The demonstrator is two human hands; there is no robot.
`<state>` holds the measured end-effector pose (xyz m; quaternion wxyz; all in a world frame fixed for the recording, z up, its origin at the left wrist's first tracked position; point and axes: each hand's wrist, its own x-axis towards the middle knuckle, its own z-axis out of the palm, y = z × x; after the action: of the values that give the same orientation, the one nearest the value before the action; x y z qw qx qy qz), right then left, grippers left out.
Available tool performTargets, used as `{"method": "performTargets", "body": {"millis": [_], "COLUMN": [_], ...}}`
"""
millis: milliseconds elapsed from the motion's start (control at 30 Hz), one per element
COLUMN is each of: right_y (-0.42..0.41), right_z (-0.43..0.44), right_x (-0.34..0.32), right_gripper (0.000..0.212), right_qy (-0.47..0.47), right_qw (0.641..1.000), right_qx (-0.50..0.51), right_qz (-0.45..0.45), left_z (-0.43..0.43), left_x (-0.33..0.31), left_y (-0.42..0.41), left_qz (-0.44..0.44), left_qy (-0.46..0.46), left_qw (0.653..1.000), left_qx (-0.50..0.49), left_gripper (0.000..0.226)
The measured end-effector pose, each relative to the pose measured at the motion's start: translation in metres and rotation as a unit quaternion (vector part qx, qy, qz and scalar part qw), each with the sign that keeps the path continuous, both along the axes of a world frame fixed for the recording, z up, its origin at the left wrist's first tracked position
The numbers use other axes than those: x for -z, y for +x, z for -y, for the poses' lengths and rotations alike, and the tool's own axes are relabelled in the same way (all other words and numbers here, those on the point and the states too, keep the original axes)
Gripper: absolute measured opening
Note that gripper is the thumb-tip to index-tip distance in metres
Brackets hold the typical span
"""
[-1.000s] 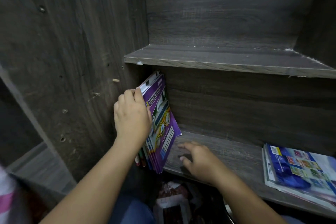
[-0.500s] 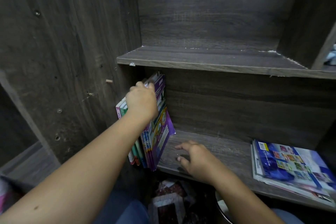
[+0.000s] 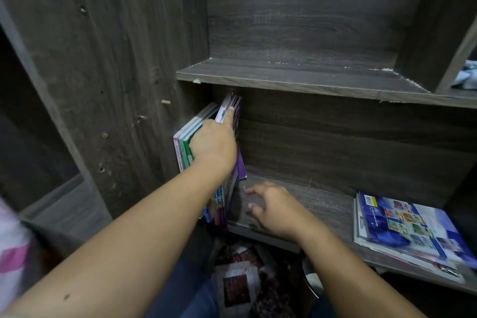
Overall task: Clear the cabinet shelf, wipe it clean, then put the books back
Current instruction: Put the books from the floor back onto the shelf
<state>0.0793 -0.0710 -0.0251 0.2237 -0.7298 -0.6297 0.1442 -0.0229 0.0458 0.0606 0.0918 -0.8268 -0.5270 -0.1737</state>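
The left grip (image 3: 214, 144) clasps the upright books (image 3: 184, 147) near their top, knuckles bent and index finger laid straight along a white page edge. Half a second ago the purple cover leaned out toward the right. Now the bundle stands steeper, close against the cabinet's left wall (image 3: 116, 85) at the left end of the lower shelf (image 3: 317, 201). The right grip (image 3: 276, 209) holds nothing and has barely moved, its fingers loosely spread low over the shelf board just beside the books' foot. A flat stack of books (image 3: 402, 227) lies at the shelf's right end, well apart.
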Motion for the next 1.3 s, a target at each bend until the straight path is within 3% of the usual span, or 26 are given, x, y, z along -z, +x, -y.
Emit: {"method": "performTargets", "body": {"millis": [167, 267, 600, 933, 1133, 1300], "right_y": [-0.006, -0.006, -0.031, -0.05, -0.047, -0.045], "right_z": [-0.003, -0.012, -0.075, -0.113, -0.122, -0.132], "right_x": [-0.003, -0.007, -0.049, -0.065, -0.063, -0.062], "right_gripper": [0.038, 0.041, 0.08, 0.095, 0.093, 0.088], "right_qy": [0.012, 0.009, 0.04, 0.076, 0.015, 0.002], "right_qw": [1.0, 1.0, 0.997, 0.993, 0.993, 0.989], "right_qx": [-0.01, -0.007, -0.059, -0.083, -0.118, -0.123], "right_qz": [0.005, -0.007, 0.035, 0.037, -0.02, 0.077], "left_z": [0.018, 0.023, 0.037, 0.065, 0.075, 0.075], "left_x": [0.001, -0.008, -0.055, -0.08, -0.086, -0.087], "left_y": [-0.029, -0.05, -0.096, -0.099, -0.097, -0.102], "left_qz": [0.025, -0.012, -0.07, -0.156, -0.189, -0.217], "left_qy": [-0.013, -0.013, -0.039, -0.064, -0.077, -0.087], "left_qw": [1.0, 1.0, 0.995, 0.98, 0.972, 0.966], "left_qx": [0.001, -0.005, -0.056, -0.108, -0.117, -0.112], "left_gripper": [0.074, 0.074, 0.066, 0.054, 0.049, 0.053]}}
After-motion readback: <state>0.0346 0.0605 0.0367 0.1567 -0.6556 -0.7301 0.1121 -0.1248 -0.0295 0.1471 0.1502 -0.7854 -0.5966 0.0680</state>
